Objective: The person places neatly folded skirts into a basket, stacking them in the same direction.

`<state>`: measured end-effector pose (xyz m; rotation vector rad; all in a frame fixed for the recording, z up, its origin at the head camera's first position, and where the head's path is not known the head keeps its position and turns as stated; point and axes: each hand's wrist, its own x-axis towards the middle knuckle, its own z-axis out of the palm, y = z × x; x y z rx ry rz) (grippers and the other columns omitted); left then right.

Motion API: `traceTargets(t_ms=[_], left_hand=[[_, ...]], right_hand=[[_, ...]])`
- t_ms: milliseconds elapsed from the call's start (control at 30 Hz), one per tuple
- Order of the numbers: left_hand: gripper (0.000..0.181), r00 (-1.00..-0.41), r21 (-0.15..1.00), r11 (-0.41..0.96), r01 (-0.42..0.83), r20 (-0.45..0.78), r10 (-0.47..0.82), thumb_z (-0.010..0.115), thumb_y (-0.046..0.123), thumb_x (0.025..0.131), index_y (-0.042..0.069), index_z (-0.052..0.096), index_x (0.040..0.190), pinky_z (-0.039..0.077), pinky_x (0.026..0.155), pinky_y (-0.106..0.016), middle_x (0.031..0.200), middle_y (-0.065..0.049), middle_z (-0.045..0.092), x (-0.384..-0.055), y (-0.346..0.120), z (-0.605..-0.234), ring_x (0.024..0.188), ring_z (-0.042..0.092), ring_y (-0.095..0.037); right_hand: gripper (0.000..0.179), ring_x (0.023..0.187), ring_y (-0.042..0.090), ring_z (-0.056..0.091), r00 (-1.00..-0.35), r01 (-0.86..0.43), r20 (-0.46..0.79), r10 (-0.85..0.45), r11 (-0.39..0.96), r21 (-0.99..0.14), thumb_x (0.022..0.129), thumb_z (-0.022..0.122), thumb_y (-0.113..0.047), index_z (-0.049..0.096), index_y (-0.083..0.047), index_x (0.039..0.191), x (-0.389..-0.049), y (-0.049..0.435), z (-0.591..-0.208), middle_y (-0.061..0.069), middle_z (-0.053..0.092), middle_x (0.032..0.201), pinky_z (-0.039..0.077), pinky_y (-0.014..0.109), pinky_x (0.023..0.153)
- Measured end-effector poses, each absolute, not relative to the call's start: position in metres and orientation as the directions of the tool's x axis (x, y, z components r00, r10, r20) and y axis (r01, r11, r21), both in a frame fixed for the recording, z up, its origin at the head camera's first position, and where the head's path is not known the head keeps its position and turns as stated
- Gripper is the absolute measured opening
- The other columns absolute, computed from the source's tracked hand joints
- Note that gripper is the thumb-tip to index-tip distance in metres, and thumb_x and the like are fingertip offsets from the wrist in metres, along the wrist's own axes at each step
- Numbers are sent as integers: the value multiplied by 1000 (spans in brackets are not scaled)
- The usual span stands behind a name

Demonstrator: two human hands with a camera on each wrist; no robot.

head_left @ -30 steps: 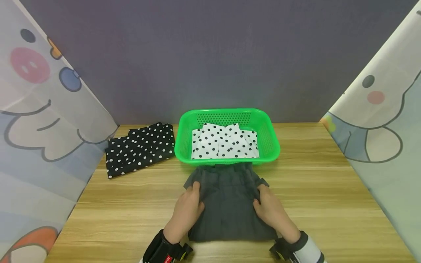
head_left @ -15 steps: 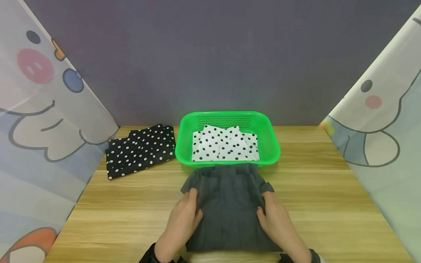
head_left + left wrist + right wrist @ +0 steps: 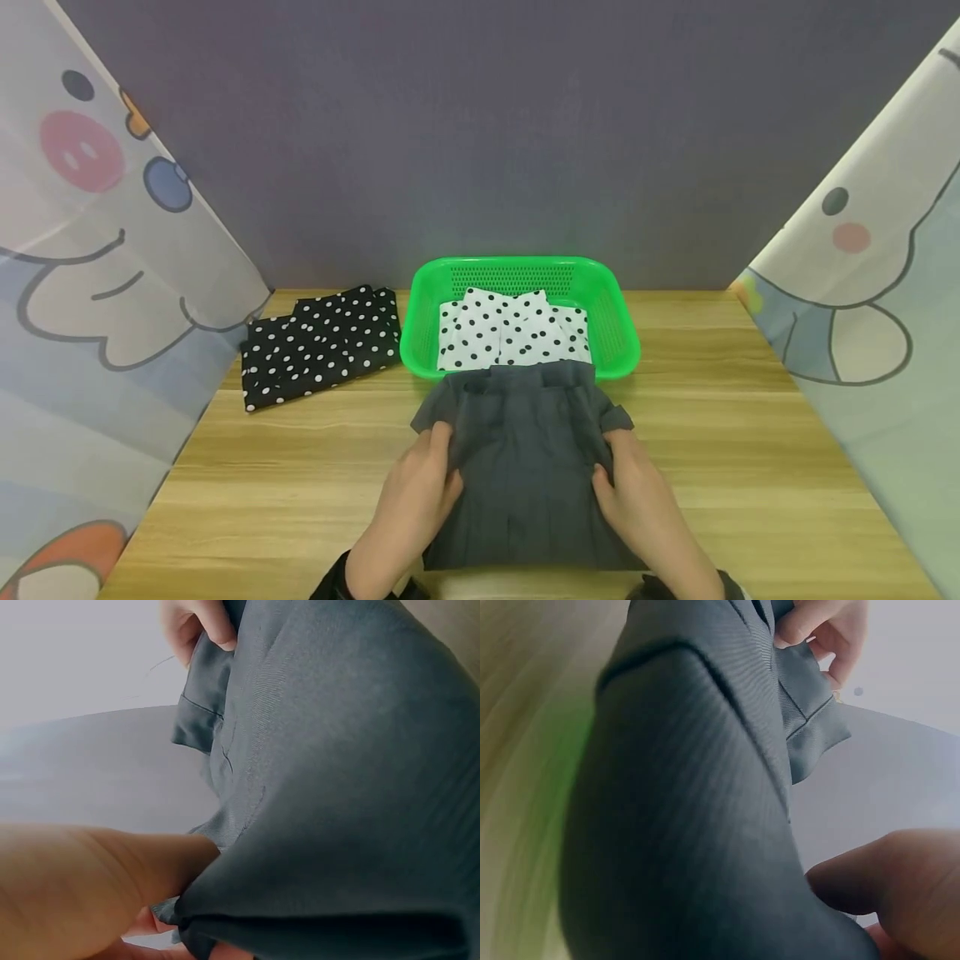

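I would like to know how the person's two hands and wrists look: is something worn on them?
The left hand and the right hand wear no gloves, and no ring shows on the visible fingers. At each wrist is something black: a left band and a right band, both cut off by the head view's lower edge. Too little shows to describe sleeves.

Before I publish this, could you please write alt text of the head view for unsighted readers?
A person's left hand and right hand hold a dark grey garment by its sides in front of a green basket. White dotted cloth lies in the basket; black dotted cloth lies left of it on a wooden table.
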<state>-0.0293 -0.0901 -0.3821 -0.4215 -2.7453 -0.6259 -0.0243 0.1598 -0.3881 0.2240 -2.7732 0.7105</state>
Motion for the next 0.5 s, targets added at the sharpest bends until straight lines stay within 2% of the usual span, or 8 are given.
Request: traceTargets(t_ms=[167, 300, 500], left_hand=[[40, -903, 371, 861, 347, 382, 199, 67, 0, 66, 3, 46, 99, 34, 44, -22, 73, -4, 49, -25, -91, -373, 54, 43, -12], [40, -874, 354, 855, 378, 442, 204, 68, -1, 65, 2, 46, 99, 33, 43, -23, 74, -6, 51, -33, -91, -368, 51, 43, -13], [41, -846, 333, 847, 414, 485, 222, 69, -1, 66, 0, 46, 101, 35, 44, -25, 74, -9, 51, -55, -92, -369, 51, 44, -16]], right_hand=[[35, 68, 30, 64, -925, -261, 368, -94, 863, -433, 72, 67, 6, 49, 7, 102, -20, 160, -380, 20, 60, 88, 49, 35, 52], [35, 67, 29, 63, -896, -310, 428, -118, 855, -415, 72, 66, 7, 49, 8, 102, -27, 161, -374, 20, 58, 87, 49, 34, 52], [33, 68, 32, 61, -884, -329, 450, -125, 850, -411, 74, 64, 8, 49, 10, 103, -47, 161, -371, 23, 56, 89, 49, 37, 51]])
